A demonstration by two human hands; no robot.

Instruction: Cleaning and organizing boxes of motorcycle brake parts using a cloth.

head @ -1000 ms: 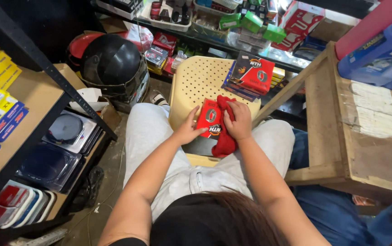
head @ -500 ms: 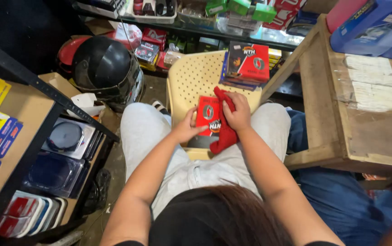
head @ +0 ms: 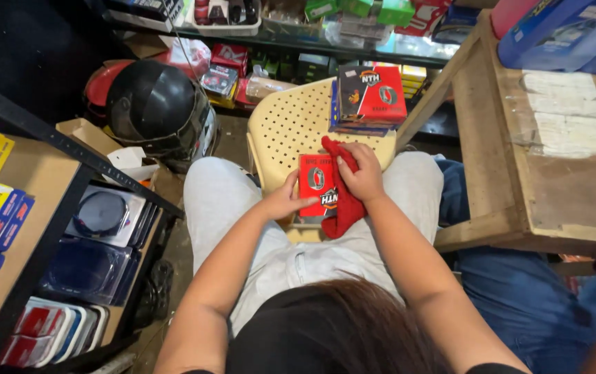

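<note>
A small red box (head: 316, 181) rests between my knees, over the near edge of a cream plastic chair (head: 291, 125). My left hand (head: 285, 201) grips the box at its lower left side. My right hand (head: 360, 173) presses a red cloth (head: 343, 208) against the right side of the box. The cloth hangs down past the box onto my lap. A stack of red and black boxes (head: 368, 97) lies on the chair seat beyond my hands.
A black helmet (head: 158, 105) sits on the floor at the left. A dark metal shelf (head: 49, 228) with packaged goods stands at the left. A wooden table (head: 554, 180) is at the right, shelves of boxes behind, and blue-trousered legs (head: 519, 291) of another person below the table.
The view has shifted a little, so the chair and boxes sit higher in frame. My right hand has slid the cloth slightly along the box. My left hand still holds it.
</note>
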